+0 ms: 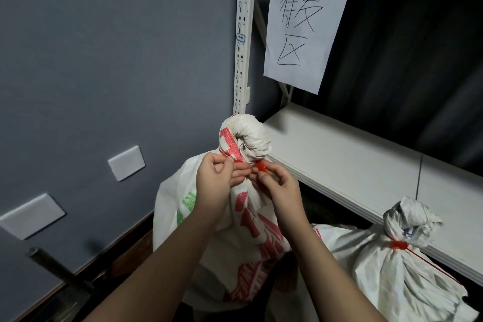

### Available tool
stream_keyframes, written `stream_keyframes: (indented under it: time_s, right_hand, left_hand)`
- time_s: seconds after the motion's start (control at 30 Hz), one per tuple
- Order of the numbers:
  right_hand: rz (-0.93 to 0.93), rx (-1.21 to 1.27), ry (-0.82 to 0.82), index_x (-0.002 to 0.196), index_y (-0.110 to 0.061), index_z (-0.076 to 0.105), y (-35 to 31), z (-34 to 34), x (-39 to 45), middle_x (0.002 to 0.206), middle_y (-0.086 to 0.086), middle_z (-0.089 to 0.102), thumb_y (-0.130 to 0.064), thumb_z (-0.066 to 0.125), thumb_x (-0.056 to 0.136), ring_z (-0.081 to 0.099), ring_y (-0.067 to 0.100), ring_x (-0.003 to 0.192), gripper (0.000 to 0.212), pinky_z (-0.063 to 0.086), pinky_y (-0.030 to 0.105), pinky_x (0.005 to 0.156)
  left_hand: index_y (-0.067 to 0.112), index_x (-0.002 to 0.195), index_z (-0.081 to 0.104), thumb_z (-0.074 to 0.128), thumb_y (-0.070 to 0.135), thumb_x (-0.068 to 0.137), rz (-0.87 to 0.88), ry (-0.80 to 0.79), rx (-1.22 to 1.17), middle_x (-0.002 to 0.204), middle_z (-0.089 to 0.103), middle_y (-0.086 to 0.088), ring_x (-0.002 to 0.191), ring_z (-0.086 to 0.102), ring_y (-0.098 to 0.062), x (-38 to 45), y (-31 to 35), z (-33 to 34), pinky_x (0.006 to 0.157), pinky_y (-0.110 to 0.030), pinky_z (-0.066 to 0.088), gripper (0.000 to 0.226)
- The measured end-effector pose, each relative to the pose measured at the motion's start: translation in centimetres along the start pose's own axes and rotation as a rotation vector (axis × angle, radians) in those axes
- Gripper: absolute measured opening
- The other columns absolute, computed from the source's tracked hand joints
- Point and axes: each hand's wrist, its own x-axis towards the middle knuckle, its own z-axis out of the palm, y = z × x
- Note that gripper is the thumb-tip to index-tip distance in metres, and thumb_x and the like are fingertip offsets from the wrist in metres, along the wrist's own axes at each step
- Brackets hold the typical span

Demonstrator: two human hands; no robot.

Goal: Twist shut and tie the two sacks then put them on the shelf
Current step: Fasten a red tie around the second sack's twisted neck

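A white woven sack with red and green print [251, 238] stands upright in front of me, its mouth twisted into a curled knob [251, 138]. A red string [261, 167] runs round its neck. My left hand [219, 180] pinches the string at the left of the neck. On the neck's right side, my right hand [277, 185] pinches the red string's end. A second white sack [407, 274] stands at the lower right with its neck tied by a red string [398, 245]. The white shelf board [352, 165] lies just behind both sacks.
A white perforated shelf post [244, 42] rises behind the sack. A paper sign with handwriting [303, 21] hangs from the upper shelf. The grey wall at the left carries two white cover plates [126, 163]. A dark metal rod [57, 269] lies at the lower left.
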Motion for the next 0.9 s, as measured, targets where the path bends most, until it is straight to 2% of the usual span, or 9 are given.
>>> stream_keyframes:
  time_s: [0.07, 0.13, 0.3, 0.53, 0.63, 0.7, 0.8, 0.9]
  right_hand:
    - [-0.002, 0.004, -0.004, 0.099, -0.015, 0.063, 0.05, -0.04, 0.01, 0.101, 0.014, 0.069, 0.006, 0.053, 0.091, 0.066, 0.026, 0.098, 0.025, 0.054, 0.019, 0.081]
    - [0.005, 0.017, -0.004, 0.101, -0.013, 0.063, 0.12, -0.01, 0.0, 0.101, 0.015, 0.068, 0.007, 0.053, 0.091, 0.067, 0.024, 0.097, 0.024, 0.054, 0.018, 0.079]
    - [-0.008, 0.002, 0.015, 0.104, -0.01, 0.062, 0.22, 0.07, 0.06, 0.094, 0.007, 0.069, 0.008, 0.053, 0.091, 0.068, 0.008, 0.084, 0.024, 0.054, 0.017, 0.08]
    - [0.0, 0.023, 0.037, 0.113, -0.002, 0.061, 0.39, 0.3, 0.2, 0.094, 0.007, 0.069, 0.007, 0.055, 0.09, 0.067, 0.007, 0.082, 0.025, 0.053, 0.015, 0.078]
    - [0.0, 0.012, 0.044, 0.112, -0.004, 0.061, 0.42, 0.29, 0.2, 0.094, 0.006, 0.069, 0.006, 0.056, 0.09, 0.068, 0.003, 0.079, 0.025, 0.053, 0.014, 0.076]
    - [-0.023, -0.043, 0.048, 0.114, -0.003, 0.062, 0.4, 0.36, 0.04, 0.097, 0.003, 0.069, 0.005, 0.057, 0.089, 0.067, 0.002, 0.084, 0.026, 0.052, 0.015, 0.081]
    - [-0.049, -0.129, 0.06, 0.111, -0.008, 0.064, 0.44, 0.59, -0.15, 0.111, 0.01, 0.068, 0.001, 0.06, 0.089, 0.065, 0.016, 0.103, 0.025, 0.05, 0.026, 0.095]
    - [-0.055, -0.146, 0.072, 0.11, -0.01, 0.064, 0.45, 0.6, -0.17, 0.115, 0.011, 0.067, 0.0, 0.061, 0.089, 0.063, 0.017, 0.105, 0.024, 0.049, 0.025, 0.096]
  left_hand:
    - [0.005, 0.088, 0.043, 0.042, 0.008, 0.1, 0.007, 0.0, 0.002, 0.079, 0.071, -0.01, 0.065, 0.072, -0.013, -0.26, -0.04, 0.03, 0.057, -0.018, 0.055, 0.012]
    - [0.003, 0.093, 0.044, 0.042, 0.008, 0.1, 0.014, 0.004, 0.005, 0.079, 0.072, -0.01, 0.067, 0.073, -0.014, -0.5, -0.02, 0.08, 0.057, -0.018, 0.056, 0.009]
    - [-0.001, 0.1, 0.045, 0.042, 0.009, 0.1, -0.015, -0.032, -0.019, 0.07, 0.073, -0.004, 0.065, 0.073, -0.014, -0.58, 0.23, 0.0, 0.054, -0.016, 0.053, 0.01]
    - [-0.004, 0.103, 0.046, 0.042, 0.008, 0.1, -0.027, -0.035, -0.049, 0.072, 0.073, -0.007, 0.066, 0.073, -0.015, -0.47, 0.17, -0.24, 0.053, -0.016, 0.053, 0.013]
    - [-0.007, 0.104, 0.046, 0.043, 0.009, 0.1, -0.034, -0.036, -0.035, 0.075, 0.073, -0.01, 0.066, 0.073, -0.017, -0.35, 0.04, -0.32, 0.053, -0.016, 0.053, 0.017]
    - [-0.005, 0.103, 0.046, 0.043, 0.009, 0.1, -0.031, -0.025, -0.046, 0.078, 0.072, -0.012, 0.066, 0.073, -0.016, -0.4, 0.02, -0.2, 0.054, -0.017, 0.053, 0.014]
    - [0.0, 0.101, 0.044, 0.042, 0.009, 0.1, -0.022, -0.009, -0.067, 0.079, 0.072, -0.012, 0.068, 0.073, -0.016, -0.39, 0.07, -0.15, 0.056, -0.018, 0.055, 0.009]
    - [0.0, 0.1, 0.044, 0.042, 0.008, 0.1, -0.022, -0.013, -0.07, 0.079, 0.072, -0.012, 0.068, 0.073, -0.016, -0.51, -0.01, -0.14, 0.055, -0.018, 0.054, 0.008]
